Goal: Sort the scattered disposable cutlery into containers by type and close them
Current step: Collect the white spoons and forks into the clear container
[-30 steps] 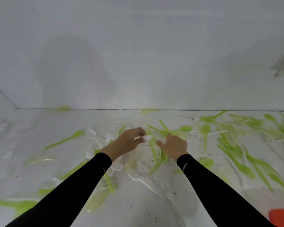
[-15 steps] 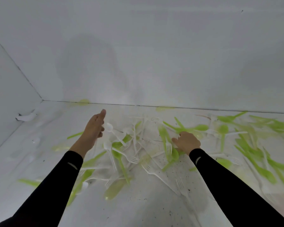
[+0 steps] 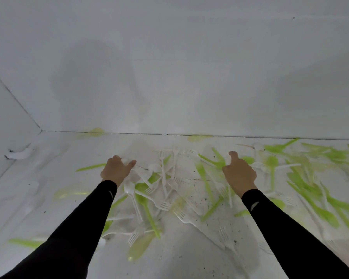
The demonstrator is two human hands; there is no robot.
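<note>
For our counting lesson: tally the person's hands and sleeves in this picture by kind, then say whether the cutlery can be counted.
Bare hands: 2 (left hand, right hand)
Black sleeves: 2 (left sleeve, right sleeve)
Total: 4
Not counted: green cutlery and white cutlery, overlapping and blurred.

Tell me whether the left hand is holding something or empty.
Holding. The left hand pinches a white utensil between thumb and fingers; spoon or fork, cannot tell.
</note>
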